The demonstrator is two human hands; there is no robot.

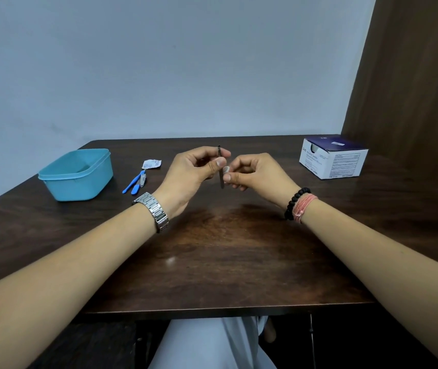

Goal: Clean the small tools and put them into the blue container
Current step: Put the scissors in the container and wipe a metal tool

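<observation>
We hold a thin dark metal tool point(220, 166) upright above the middle of the dark wooden table point(212, 249), toward twelve o'clock from our body. Our left hand point(193, 174) pinches it between thumb and curled fingers near its upper half, the tip showing above the forefinger. Our right hand point(255, 173) has its fingers curled round a small white wipe point(225, 169), pressed against the lower part of the tool just beside the left thumb. The blue container point(76, 174) stands open at about ten o'clock, well apart from the hands; we cannot make out anything certain inside it. Between container and left hand lie blue-handled small tools point(135, 182), side by side on the table, and just beyond them, toward eleven o'clock, a torn white wrapper point(151, 164). At two o'clock, near the far right corner, sits a white and dark blue box point(332, 158), its print too small to read. A metal watch point(154, 211) is on the left wrist, and black beads point(295, 203) with a pink thread band on the right.
</observation>
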